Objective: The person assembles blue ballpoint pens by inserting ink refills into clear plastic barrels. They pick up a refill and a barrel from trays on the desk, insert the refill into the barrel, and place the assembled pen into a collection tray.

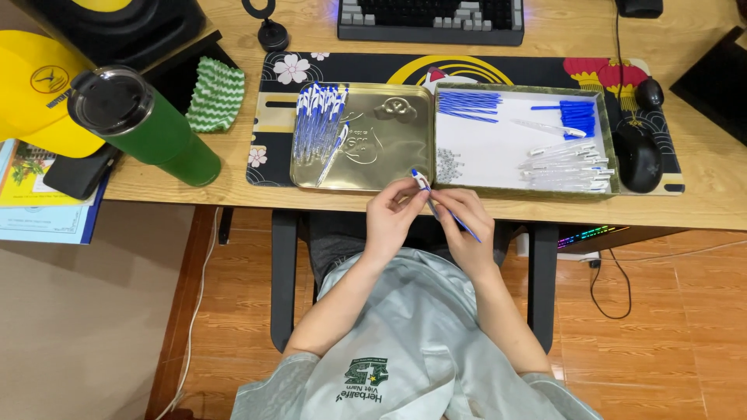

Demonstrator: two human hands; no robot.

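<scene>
My left hand (393, 211) and my right hand (465, 224) meet just below the desk's front edge, both pinching one pen (424, 185). The left fingers hold its clear barrel near the blue tip; the right fingers hold the thin blue refill that trails down to the right. Just above, a gold tin lid (389, 148) holds a row of finished blue-capped pens (319, 120). To its right, a white-lined tin tray (498, 152) holds blue refills (468, 105), blue caps (577, 117), clear barrels (566, 165) and small springs (447, 166).
A patterned desk mat (268, 117) lies under both tins. A green tumbler (148, 120), a yellow cap (35, 89) and a green knitted cloth (215, 93) sit at the left. A black mouse (638, 155) is at the right, a keyboard (430, 19) at the back.
</scene>
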